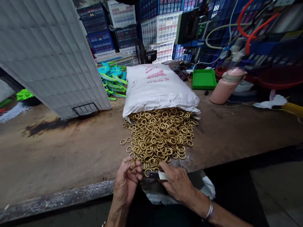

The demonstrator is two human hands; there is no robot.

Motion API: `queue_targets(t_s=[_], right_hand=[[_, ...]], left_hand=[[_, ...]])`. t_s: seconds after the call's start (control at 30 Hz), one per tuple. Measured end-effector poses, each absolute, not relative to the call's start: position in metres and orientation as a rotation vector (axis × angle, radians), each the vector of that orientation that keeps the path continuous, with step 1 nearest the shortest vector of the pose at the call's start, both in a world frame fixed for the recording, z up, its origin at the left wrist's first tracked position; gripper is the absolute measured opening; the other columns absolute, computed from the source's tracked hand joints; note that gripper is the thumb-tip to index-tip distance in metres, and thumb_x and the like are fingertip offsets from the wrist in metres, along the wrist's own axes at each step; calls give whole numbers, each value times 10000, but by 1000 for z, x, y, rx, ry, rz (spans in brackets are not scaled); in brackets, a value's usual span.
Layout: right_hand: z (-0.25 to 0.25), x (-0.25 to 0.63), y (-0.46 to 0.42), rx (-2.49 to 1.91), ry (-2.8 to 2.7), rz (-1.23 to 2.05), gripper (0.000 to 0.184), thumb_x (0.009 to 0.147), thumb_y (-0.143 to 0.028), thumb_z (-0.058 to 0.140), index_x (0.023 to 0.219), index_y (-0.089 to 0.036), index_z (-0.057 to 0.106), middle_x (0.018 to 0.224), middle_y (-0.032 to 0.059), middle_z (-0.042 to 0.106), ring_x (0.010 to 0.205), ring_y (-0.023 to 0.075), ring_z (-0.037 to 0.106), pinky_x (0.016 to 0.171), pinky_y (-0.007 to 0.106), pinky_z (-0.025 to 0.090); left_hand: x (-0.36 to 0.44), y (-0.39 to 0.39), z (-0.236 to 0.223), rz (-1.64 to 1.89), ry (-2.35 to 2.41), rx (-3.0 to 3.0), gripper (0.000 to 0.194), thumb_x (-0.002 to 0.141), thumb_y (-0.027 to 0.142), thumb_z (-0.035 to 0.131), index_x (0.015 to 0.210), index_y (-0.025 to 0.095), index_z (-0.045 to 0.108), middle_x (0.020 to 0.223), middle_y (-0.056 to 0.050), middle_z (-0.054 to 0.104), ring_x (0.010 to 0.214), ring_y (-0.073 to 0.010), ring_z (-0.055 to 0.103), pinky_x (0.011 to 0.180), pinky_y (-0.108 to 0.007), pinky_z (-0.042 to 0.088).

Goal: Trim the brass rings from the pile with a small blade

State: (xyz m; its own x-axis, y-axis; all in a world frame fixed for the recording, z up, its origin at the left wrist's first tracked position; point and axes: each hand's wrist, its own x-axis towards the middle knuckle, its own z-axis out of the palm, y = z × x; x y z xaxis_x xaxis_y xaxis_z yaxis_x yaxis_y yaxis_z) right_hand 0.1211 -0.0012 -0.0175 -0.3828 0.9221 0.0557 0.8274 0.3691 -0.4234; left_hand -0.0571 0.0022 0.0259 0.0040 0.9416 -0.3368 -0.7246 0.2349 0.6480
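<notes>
A heap of brass rings [161,135] spills from the open mouth of a white sack [156,87] lying on the worn workbench [52,159]. My left hand [127,185] is at the heap's near edge, its fingers pinched on a brass ring [132,163]. My right hand [176,183] is beside it, holding a small white strip with a dark end [159,175] over a clear plastic bag [207,186] at the bench's front edge.
A grey ribbed panel [47,51] leans at the back left. Teal and green straps [113,79], a green tray [203,79] and a pink flask [226,85] lie behind the sack. Stacked crates [160,27] and hoses [254,14] fill the background. A metal strip [50,202] edges the bench.
</notes>
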Motion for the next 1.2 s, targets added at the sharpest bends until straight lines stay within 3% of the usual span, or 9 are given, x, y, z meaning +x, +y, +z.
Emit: queue_targets(t_s=[0.13,0.27,0.4,0.6,0.7,0.8,0.87,1.03,1.2], right_hand=[[-23,116,-3,-1581,-2444,397,469,654,-111,498,1105,-211,416,921,46,624,732,187,542,630,272,285],[-19,113,-4,-1659,-2426,397,384,670,-107,473,1040,-201,442,848,33,630,691,180,545,607,274,271],[-18,113,-3,-1634,-2388,382,320,693,-136,469,1010,-178,442,819,52,632,677,177,541,597,267,273],[-12,119,8,-1583,-2135,666,189,686,-85,408,830,-193,466,655,-7,565,566,133,500,549,234,290],[-6,122,13,-1536,-1849,848,51,768,-203,399,722,-202,422,608,-27,488,554,119,461,533,217,323],[0,123,13,-1465,-1638,1005,167,804,-322,396,679,-212,391,578,-47,449,544,109,443,546,215,356],[4,122,10,-1430,-1564,1099,177,803,-338,404,678,-212,397,551,-58,446,527,104,447,553,216,368],[11,121,6,-1391,-1541,1197,202,799,-360,423,667,-208,408,530,-60,462,521,103,462,556,220,378],[15,127,8,-1421,-1694,1106,221,811,-400,417,730,-197,447,612,-46,483,584,106,463,570,221,357]], left_hand=[[-58,1,22,1303,794,247,236,676,196,609,903,142,571,729,-37,608,595,-108,554,484,-184,433],[-62,1,16,1288,758,164,92,697,203,599,721,117,579,731,-41,596,634,-113,549,494,-179,423],[-60,1,14,1269,787,156,149,694,224,620,641,116,533,700,-25,572,607,-102,532,444,-156,377],[-42,-6,14,1186,989,363,231,682,311,648,701,151,482,628,30,515,484,-54,455,383,-129,303],[-27,-12,11,1138,1102,546,270,686,385,627,775,169,492,570,51,485,410,-48,386,336,-135,258],[-13,-15,9,1072,1186,717,321,705,416,591,888,167,506,463,85,431,334,-45,297,316,-154,219],[-5,-15,10,1055,1198,809,290,716,393,583,874,157,527,463,73,462,343,-48,313,351,-168,253],[4,-11,14,1138,1210,1104,238,770,284,513,576,145,525,584,4,543,566,-106,482,561,-205,373],[-3,-12,6,1101,1341,1476,169,790,214,471,654,157,556,619,-5,551,601,-128,487,587,-224,373]])
